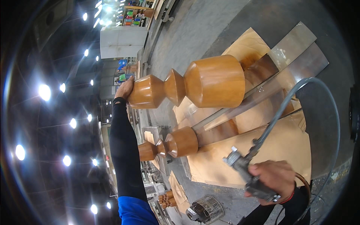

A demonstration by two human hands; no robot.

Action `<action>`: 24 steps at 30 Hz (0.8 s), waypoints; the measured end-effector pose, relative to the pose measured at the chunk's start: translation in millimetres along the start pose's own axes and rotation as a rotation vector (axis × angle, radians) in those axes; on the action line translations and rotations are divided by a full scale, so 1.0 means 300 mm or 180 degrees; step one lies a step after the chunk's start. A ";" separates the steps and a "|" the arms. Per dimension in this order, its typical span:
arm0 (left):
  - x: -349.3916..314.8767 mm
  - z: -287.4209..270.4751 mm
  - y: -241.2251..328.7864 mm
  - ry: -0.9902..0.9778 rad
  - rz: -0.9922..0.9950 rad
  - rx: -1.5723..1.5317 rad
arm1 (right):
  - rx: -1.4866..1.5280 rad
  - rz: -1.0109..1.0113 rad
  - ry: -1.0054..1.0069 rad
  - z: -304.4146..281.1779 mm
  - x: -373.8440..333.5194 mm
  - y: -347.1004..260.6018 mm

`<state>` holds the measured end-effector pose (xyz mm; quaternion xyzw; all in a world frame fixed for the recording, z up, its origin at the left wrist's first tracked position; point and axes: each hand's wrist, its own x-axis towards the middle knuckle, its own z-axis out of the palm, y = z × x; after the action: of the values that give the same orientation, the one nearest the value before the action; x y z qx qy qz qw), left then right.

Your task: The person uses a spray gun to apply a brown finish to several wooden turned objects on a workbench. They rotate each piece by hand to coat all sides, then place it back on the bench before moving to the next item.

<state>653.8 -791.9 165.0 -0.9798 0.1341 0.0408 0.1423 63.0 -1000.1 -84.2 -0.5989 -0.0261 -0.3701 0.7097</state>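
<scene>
A large glossy brown turned wooden pedestal (215, 80), with a wide drum, a pinched middle and a flared end, lies across the middle of the view. My left hand (125, 88) grips its narrower end at the left, the fingers partly hidden behind the rim. In my right hand (275, 180) is a metal spray gun (245, 170), its nozzle end directed toward the pedestals. From the gun a grey hose (279, 108) loops up and around to the right. A second, similar wooden pedestal (182, 142) stands behind my left forearm, partly covered by it.
Brown cardboard sheets (262, 150) cover part of the grey floor, with long flat metal strips (296, 65) across them and dark brown stains. A round wire-mesh container (210, 208) sits near the lower edge. More turned wood (167, 198) is at lower left. Shelves stand far off.
</scene>
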 end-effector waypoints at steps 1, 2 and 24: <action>-0.013 0.004 0.008 0.0079 -0.0262 0.0035 | -0.0163 0.0025 0.0120 -0.022 0.015 -0.004; -0.022 0.002 0.018 0.0095 -0.0449 0.0055 | -0.0252 -0.0084 0.0199 -0.050 0.031 -0.005; -0.139 0.114 -0.058 0.0607 -0.0031 -0.1903 | 0.0293 0.1543 0.0420 -0.227 0.353 -0.375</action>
<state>617.0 -755.3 141.8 -0.9783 0.1242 -0.0144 -0.1651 49.6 -1112.6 41.0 -0.5293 0.1478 -0.2259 0.8043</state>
